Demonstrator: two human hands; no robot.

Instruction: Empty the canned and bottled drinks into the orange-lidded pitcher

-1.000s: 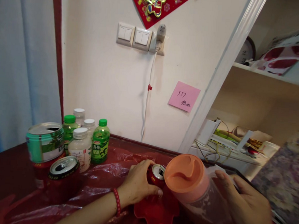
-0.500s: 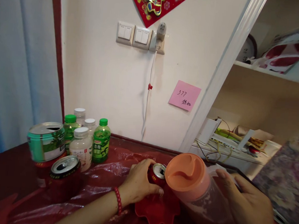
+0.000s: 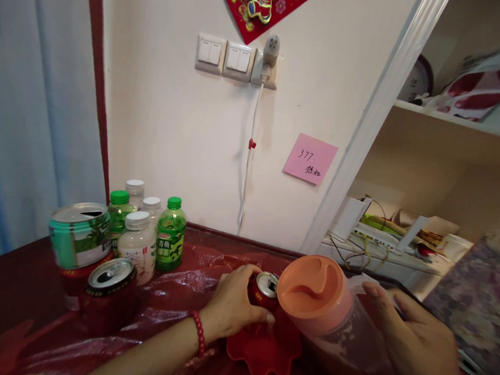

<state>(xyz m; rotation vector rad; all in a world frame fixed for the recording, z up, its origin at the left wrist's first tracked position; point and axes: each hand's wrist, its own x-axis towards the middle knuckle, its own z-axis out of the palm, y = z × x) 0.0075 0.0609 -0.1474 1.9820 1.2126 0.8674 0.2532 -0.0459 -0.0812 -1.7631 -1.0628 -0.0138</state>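
My left hand (image 3: 240, 301), with a red bead bracelet at the wrist, is wrapped round a red drink can (image 3: 265, 288) whose top opening shows. Below that can is a red scalloped dish (image 3: 264, 354); the can's base is hidden, so I cannot tell exactly how it rests. My right hand (image 3: 419, 342) grips the handle of a clear plastic pitcher (image 3: 350, 343) with an orange lid (image 3: 311, 286). The pitcher is tilted to the left, its lid rim at the can's opening. Whether liquid is flowing cannot be made out.
On the left stand a green-and-white can (image 3: 79, 241), a black-rimmed red can (image 3: 109, 292), a white-capped bottle (image 3: 136, 248) and a green-capped bottle (image 3: 170, 236). Red plastic sheeting (image 3: 159, 318) covers the table. Another can (image 3: 471, 366) is at far right, below shelves (image 3: 452, 119).
Both hands, the red can and the tilted pitcher hold nearly the same positions. The whole view has shifted very slightly.
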